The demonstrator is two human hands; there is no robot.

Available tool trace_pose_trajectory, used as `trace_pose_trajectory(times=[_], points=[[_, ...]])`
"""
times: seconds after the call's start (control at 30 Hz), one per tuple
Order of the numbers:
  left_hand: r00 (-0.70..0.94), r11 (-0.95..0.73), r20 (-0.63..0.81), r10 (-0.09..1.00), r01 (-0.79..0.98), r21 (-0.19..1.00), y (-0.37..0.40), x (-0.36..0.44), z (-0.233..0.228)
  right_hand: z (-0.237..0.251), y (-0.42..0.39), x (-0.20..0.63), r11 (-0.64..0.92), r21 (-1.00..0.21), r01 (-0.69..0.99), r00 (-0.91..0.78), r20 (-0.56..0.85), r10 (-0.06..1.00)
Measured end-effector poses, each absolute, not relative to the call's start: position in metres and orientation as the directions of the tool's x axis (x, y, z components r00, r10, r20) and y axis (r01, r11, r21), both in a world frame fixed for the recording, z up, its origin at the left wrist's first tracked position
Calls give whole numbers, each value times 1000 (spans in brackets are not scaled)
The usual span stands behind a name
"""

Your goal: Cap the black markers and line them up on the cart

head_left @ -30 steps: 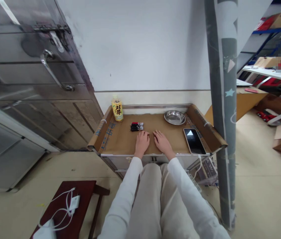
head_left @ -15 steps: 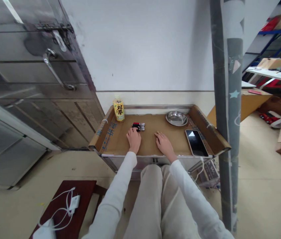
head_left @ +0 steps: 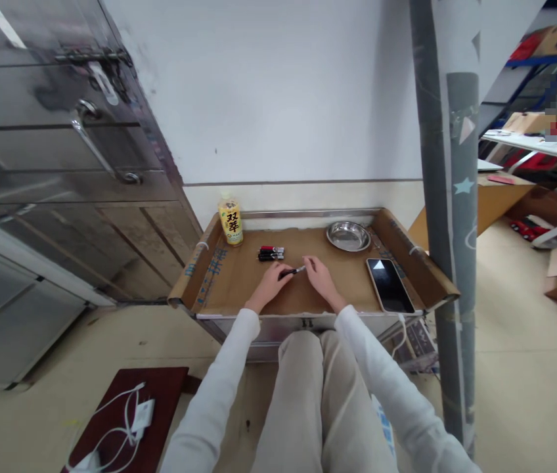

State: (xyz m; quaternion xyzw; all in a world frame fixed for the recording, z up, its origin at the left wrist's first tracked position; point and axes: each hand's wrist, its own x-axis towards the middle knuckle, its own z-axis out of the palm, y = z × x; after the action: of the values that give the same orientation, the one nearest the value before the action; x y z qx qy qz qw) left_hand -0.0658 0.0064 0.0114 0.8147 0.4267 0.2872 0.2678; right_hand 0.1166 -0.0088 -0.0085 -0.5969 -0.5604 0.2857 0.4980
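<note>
A small black stick with a silvery end (head_left: 287,272) lies across the gap between my hands, just above the brown cardboard surface (head_left: 239,289). My left hand (head_left: 271,284) is closed around its dark end. At the silvery end are the bent fingers of my right hand (head_left: 318,276), which look closed on the tip; the thumb is mostly hidden. Just beyond my left hand, several similar black and red sticks (head_left: 270,253) lie side by side, silvery ends pointing right. They are too small to tell their exact kind.
A yellow-labelled bottle (head_left: 230,221) stands at the back left, and a round metal dish (head_left: 348,236) at the back right. A phone (head_left: 389,285) with a white cable lies right of my hand. Raised cardboard sides border the surface. A wrapped grey post (head_left: 462,263) rises at right.
One black stick has left the group and is now held between my hands. My left hand has drawn back toward me and right; my right hand has curled in to its tip.
</note>
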Motion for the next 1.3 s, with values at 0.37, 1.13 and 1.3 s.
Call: trace_pose_trajectory(times=[0.37, 1.13, 1.3], points=[[297, -483, 407, 864, 256, 838, 18, -19, 62, -9, 5, 118, -108, -857, -504, -59, -91, 994], [233, -391, 353, 906, 779, 490, 41, -6, 14, -13, 12, 131, 333, -840, 428, 103, 411, 906], [309, -416, 336, 890, 851, 320, 41, -2, 10, -12, 8, 129, 436, -507, 744, -194, 460, 867]])
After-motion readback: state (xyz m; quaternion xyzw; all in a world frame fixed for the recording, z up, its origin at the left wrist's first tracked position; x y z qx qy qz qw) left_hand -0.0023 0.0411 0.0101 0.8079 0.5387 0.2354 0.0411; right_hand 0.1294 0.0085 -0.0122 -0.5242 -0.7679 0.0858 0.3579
